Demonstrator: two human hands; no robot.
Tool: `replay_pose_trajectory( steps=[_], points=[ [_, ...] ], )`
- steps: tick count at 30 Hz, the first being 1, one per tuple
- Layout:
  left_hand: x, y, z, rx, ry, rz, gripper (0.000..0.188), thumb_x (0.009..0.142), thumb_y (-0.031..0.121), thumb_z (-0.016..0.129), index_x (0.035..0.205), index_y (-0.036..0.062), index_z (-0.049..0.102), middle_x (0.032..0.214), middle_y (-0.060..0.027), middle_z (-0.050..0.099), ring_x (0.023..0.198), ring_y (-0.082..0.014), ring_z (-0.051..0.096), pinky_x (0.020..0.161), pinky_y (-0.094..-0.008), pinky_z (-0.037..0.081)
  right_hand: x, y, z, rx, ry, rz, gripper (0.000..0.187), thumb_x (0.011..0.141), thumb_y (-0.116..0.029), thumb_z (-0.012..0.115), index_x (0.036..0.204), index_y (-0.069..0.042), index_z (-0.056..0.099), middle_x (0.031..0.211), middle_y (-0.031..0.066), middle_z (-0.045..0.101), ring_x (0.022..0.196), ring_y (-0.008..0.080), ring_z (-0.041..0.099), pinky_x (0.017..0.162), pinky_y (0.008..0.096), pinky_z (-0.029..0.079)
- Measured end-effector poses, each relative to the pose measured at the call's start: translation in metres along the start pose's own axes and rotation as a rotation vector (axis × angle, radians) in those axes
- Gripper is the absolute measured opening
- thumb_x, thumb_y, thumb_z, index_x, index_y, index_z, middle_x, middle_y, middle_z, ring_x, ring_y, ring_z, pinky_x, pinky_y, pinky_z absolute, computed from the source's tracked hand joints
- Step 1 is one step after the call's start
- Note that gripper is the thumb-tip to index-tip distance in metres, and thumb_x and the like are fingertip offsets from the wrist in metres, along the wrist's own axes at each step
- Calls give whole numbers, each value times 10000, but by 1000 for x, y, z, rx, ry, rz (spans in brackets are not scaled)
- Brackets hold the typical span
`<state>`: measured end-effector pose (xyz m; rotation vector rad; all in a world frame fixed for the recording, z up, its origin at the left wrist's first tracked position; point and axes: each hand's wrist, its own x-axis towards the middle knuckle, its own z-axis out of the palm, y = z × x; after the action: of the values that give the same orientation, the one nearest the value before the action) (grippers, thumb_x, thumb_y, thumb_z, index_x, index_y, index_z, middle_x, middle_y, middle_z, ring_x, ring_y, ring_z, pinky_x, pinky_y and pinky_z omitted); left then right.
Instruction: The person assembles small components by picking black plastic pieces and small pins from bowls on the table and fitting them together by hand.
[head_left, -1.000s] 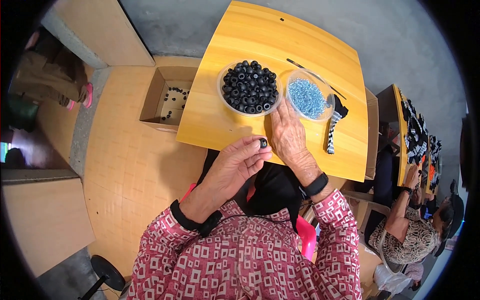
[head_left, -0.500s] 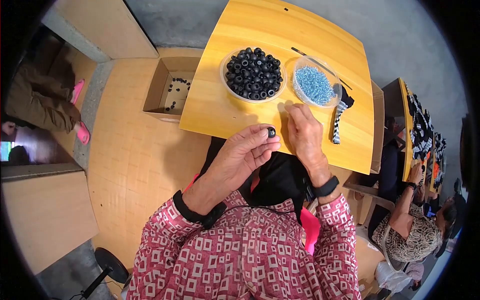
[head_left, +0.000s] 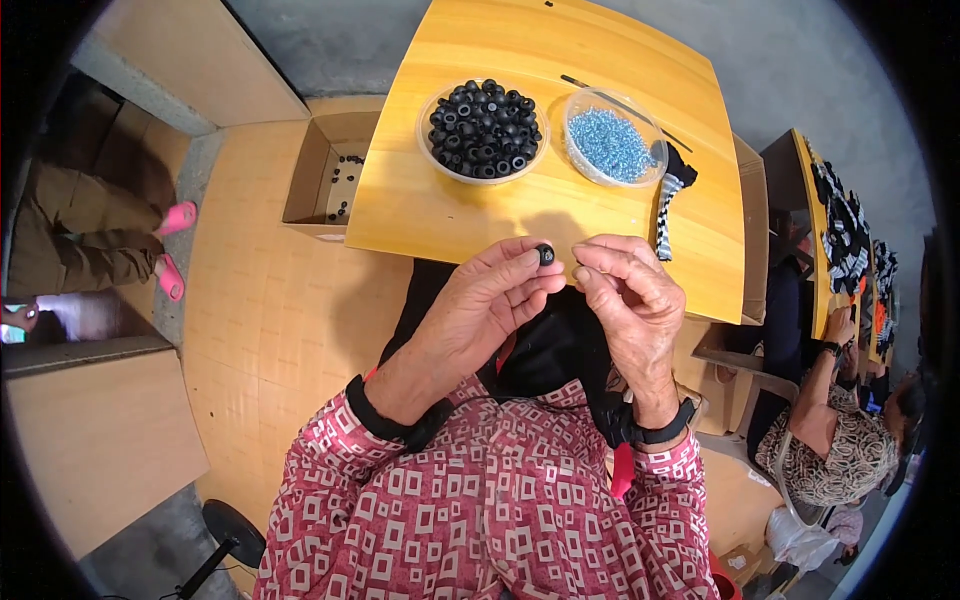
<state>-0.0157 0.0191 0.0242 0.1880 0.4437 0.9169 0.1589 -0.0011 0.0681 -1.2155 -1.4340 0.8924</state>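
My left hand [head_left: 480, 310] pinches a black bead [head_left: 545, 255] with a hole in it between thumb and fingertips, just off the table's near edge. Close beside it, to the right, the thumb and index finger of my right hand [head_left: 637, 300] press together. Whatever may be between those fingertips is too small to name. Beyond both hands on the yellow table [head_left: 480, 40] stand a clear round tub [head_left: 422, 132] heaped with black beads and a clear tub [head_left: 652, 135] of small light-blue beads. A black-and-white striped strip [head_left: 663, 222] lies right of the tubs.
A thin dark rod [head_left: 676, 141] passes behind the blue beads' tub. Left of the table, a cardboard box [head_left: 318, 231] has a few small black pieces inside. At far right another person [head_left: 830, 440] works at a second table. Someone in pink slippers [head_left: 172, 278] is at far left.
My right hand has come up from lying near the table edge into a pinch, facing the bead. The left hand keeps hold of the bead. The view has shifted slightly.
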Motion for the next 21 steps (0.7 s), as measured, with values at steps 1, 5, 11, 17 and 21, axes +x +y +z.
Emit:
replay_pose_trajectory(
  steps=[1,5,11,17,21],
  points=[
    [1,-2,0,-2,-7,-9,207,955,89,549,1148,21,580,1026,-120,678,928,-183,680,775,-257,569,-2,0,-1,-3,16,17,187,822,56,647,1000,11,679,942,48,626,789,69,555,689,200,460],
    [4,-11,-1,-9,-28,-16,206,957,91,546,1148,19,579,1016,-111,675,926,-181,680,775,-253,568,-13,9,-1,61,53,53,173,821,57,650,984,12,685,917,54,631,785,81,565,694,206,464],
    [3,-26,-17,6,-17,-67,214,952,90,554,1151,16,581,1009,-102,674,907,-170,679,771,-250,565,-26,22,-3,11,-12,-19,174,820,61,651,982,11,691,961,73,621,809,103,590,723,227,476],
    [3,-32,-17,62,3,-86,212,943,85,568,1147,28,587,1001,-96,678,919,-165,675,771,-249,554,-34,31,-8,183,54,127,152,814,72,671,963,40,676,941,62,615,803,104,597,711,219,488],
    [2,-35,-14,93,-20,-73,210,940,85,573,1144,37,590,1002,-96,679,923,-166,675,775,-250,546,-37,34,-12,182,50,104,157,796,60,707,948,43,672,894,64,624,725,90,586,666,209,496]
  ],
)
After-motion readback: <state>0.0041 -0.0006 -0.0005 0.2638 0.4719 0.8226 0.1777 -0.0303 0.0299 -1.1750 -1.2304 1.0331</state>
